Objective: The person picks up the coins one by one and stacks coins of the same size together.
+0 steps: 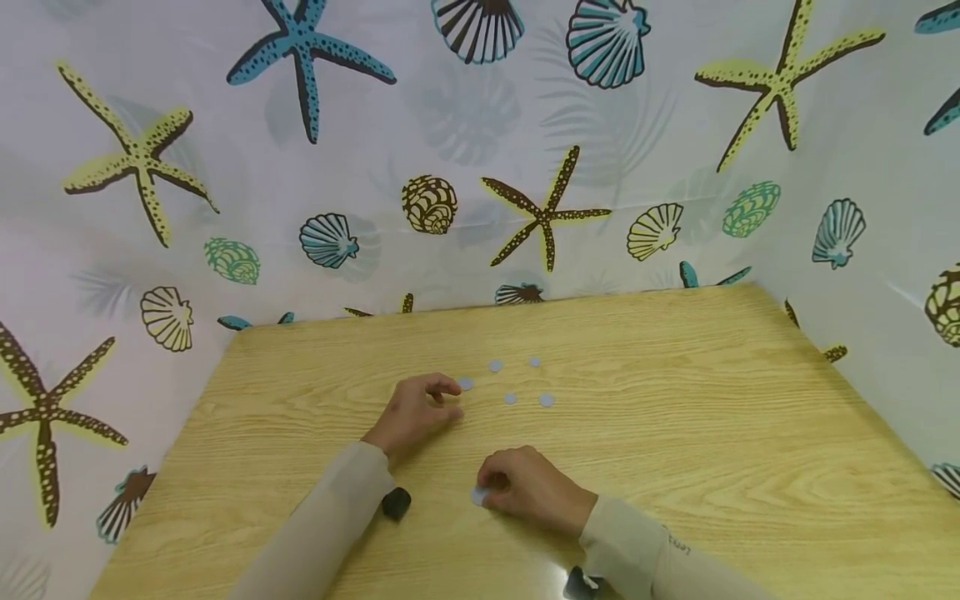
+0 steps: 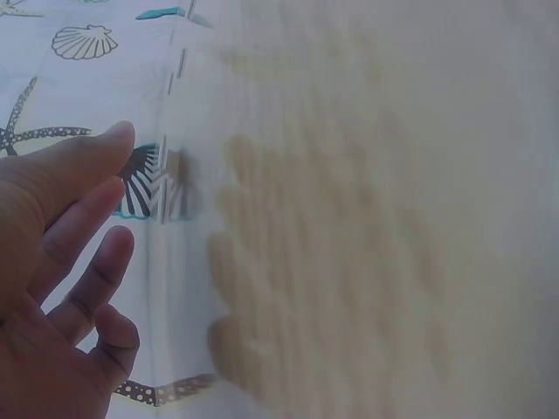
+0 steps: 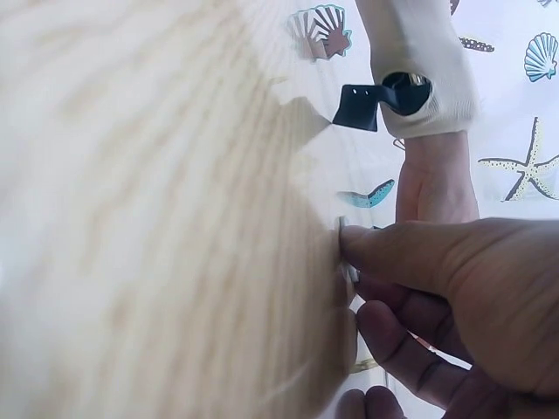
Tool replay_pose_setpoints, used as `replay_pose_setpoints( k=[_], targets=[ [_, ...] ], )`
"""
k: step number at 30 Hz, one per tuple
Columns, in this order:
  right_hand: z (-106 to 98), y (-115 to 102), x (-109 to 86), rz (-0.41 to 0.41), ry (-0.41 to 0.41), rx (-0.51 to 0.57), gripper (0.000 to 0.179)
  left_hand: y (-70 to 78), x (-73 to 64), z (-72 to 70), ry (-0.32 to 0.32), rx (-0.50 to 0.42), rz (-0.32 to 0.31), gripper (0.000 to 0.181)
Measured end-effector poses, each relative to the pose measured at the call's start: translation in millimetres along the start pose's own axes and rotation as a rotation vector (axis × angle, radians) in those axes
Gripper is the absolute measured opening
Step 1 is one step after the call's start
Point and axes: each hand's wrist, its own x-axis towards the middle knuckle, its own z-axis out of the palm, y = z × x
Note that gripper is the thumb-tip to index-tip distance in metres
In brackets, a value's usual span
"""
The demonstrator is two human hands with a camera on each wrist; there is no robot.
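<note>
Near the front middle of the table, my right hand (image 1: 536, 487) pinches a pale grey, coin-like disc (image 1: 478, 497) between thumb and fingers. In the right wrist view the thumb (image 3: 393, 249) is at the disc's thin edge (image 3: 342, 229), low against the tabletop. My left hand (image 1: 420, 412) hovers farther up the table, fingers loosely bent and apart, with nothing between them. Just beyond its fingertips lies another pale disc (image 1: 466, 383). In the left wrist view, the left hand (image 2: 61, 262) shows its thumb and fingers spread.
Several more discs lie flat beyond the hands, including ones at the back (image 1: 495, 366), the right back (image 1: 534, 362), the middle (image 1: 511, 398) and the right (image 1: 547, 400). A wood-grain table (image 1: 712, 400) meets a shell-print cloth (image 1: 465, 125) behind and at both sides. Black mounts hang at the wrists.
</note>
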Motion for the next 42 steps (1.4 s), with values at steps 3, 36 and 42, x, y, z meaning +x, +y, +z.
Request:
replay_pose_setpoints(
  k=[3,36,42],
  targets=[
    [0.2,0.6,-0.4,-0.001,0.003,0.002,0.013,-1.1,6.6,0.5,0.011,-0.002,-0.018,0.025],
    [0.5,0.4,-0.8,-0.004,0.01,0.005,0.011,-9.3,43.2,11.4,0.045,0.089,-0.129,0.019],
    [-0.2,-0.1,-1.1,-0.018,0.014,0.004,0.012,-7.5,45.0,13.1,0.061,0.075,-0.112,0.018]
  ],
)
